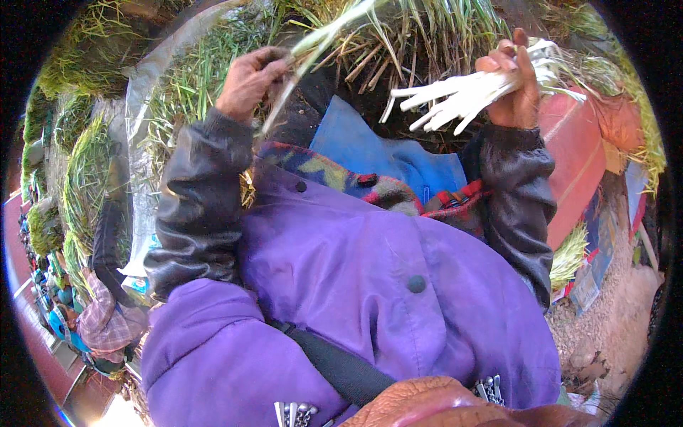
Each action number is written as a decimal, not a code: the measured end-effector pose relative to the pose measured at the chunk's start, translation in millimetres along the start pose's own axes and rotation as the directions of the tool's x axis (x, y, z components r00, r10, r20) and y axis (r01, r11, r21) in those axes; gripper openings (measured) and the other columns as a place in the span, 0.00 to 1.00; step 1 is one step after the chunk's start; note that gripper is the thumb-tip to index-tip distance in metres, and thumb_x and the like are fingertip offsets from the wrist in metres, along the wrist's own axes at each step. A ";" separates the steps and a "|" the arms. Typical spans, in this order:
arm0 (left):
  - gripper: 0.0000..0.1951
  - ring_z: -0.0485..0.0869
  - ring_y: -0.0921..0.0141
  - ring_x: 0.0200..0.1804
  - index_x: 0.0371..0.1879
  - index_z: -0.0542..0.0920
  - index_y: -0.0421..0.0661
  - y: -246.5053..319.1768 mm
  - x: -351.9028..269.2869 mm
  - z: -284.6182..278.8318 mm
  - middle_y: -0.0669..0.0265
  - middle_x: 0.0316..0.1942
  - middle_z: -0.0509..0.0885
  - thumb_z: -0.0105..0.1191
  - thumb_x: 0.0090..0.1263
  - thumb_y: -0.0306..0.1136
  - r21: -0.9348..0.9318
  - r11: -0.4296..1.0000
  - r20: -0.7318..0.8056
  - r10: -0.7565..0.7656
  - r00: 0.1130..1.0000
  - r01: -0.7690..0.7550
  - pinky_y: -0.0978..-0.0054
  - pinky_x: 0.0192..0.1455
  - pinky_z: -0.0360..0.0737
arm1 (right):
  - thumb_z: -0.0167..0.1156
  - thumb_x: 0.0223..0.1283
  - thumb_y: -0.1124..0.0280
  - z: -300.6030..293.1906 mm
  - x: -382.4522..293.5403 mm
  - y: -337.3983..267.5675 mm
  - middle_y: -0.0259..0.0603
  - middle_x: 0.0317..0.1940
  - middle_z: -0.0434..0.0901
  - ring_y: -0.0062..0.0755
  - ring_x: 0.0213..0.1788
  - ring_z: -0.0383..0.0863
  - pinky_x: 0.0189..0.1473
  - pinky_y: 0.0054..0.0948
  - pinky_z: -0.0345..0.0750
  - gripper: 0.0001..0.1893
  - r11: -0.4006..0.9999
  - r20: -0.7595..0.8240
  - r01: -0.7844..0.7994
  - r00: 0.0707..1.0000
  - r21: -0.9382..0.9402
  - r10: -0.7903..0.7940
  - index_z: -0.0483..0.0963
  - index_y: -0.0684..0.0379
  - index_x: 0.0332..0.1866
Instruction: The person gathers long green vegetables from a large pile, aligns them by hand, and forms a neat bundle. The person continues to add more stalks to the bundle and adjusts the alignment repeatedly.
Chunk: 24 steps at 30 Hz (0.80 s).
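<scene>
My left hand point(253, 82) pinches a long pale green stalk point(315, 48) between thumb and fingers; it is blurred, with thin strips trailing below it. In my right hand point(509, 85) is a bundle of peeled white stalks point(461, 99), which look like spring onions. Their white ends fan out to the left, and the other ends show beyond my fingers on the right. Between and beyond my hands lies a heap of uncleaned green stalks point(405, 48), with brownish dry ends towards me. A blue cloth point(381, 149) is below my hands, over my lap.
More leafy green stalks point(197, 80) lie at the left beside a pale plastic sheet point(141, 144). A red sack point(573, 160) stands at my right, with another bunch of greens point(571, 259) near it. Another person in a checked shirt point(98, 320) is at the lower left.
</scene>
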<state>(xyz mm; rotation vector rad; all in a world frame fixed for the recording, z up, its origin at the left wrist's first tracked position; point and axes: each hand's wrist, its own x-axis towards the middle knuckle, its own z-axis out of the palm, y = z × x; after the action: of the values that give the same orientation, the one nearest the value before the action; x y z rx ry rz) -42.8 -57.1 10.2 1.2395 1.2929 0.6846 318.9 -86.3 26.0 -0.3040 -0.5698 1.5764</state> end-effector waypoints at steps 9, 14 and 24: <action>0.09 0.72 0.82 0.20 0.43 0.79 0.41 -2.9 -31.5 5.4 0.70 0.25 0.80 0.52 0.69 0.30 -0.395 0.915 -0.048 0.066 0.997 -0.080 0.88 0.21 0.67 | 0.63 0.55 0.71 10.8 1.9 31.5 0.36 0.31 0.77 0.23 0.32 0.75 0.41 0.29 0.74 0.14 0.969 -0.154 -0.059 0.988 -0.239 0.022 0.72 0.61 0.46; 0.09 0.72 0.84 0.20 0.42 0.81 0.41 -29.3 -28.2 44.4 0.73 0.24 0.78 0.56 0.68 0.31 -0.372 0.915 0.074 0.193 0.978 -0.152 0.87 0.21 0.66 | 0.62 0.58 0.73 -2.6 -8.8 69.7 0.39 0.36 0.76 0.22 0.30 0.72 0.39 0.30 0.73 0.13 0.949 -0.193 -0.270 0.952 -0.163 0.238 0.73 0.63 0.47; 0.09 0.69 0.84 0.22 0.42 0.81 0.42 -27.1 -34.4 62.0 0.75 0.24 0.76 0.57 0.67 0.31 -0.236 0.960 0.168 0.193 0.967 -0.150 0.85 0.22 0.65 | 0.64 0.57 0.70 -1.5 -8.5 95.9 0.39 0.32 0.77 0.24 0.31 0.77 0.39 0.30 0.79 0.14 0.847 -0.398 -0.496 0.828 -0.191 0.395 0.72 0.64 0.46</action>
<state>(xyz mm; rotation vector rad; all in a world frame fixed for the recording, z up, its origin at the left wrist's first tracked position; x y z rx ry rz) 1.4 -113.7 -14.3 1.2103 0.9320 0.7926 238.9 -95.0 -27.1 -0.9818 -0.4676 1.8363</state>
